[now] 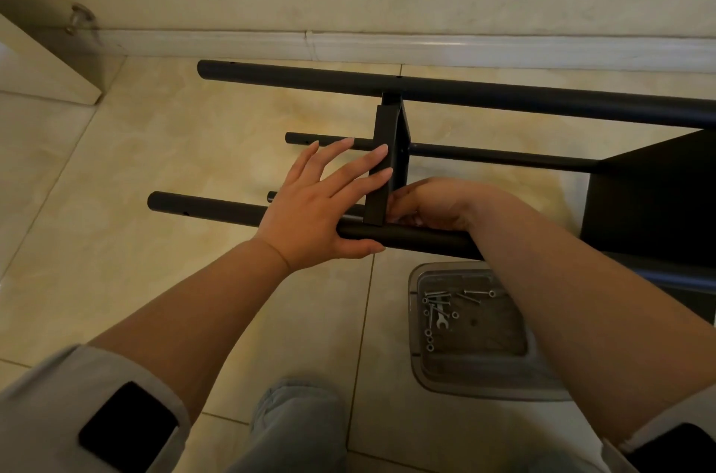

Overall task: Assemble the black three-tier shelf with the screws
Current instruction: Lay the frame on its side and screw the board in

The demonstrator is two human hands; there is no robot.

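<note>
So we've got the black shelf frame point(445, 92) lying on its side on the tiled floor point(155, 147), right up near the wall's white skirting board point(387, 46). It's all matte black round tubes, four of them running left to right, with a flat shelf panel point(387, 162) standing edge-on between them and another panel point(651, 193) off to the right. Our left hand point(317, 201) is spread wide, fingers straight against the edge-on panel and thumb under the near tube point(217, 207). Our right hand point(430, 205) is curled in behind that panel at the tube joint; we can't tell what it's holding, if anything, since the panel hides the fingertips. Just below sits a clear plastic tray point(418, 368) with shiny steel screws point(434, 298) and a small wrench point(441, 321). Our right forearm crosses over its corner.
</note>
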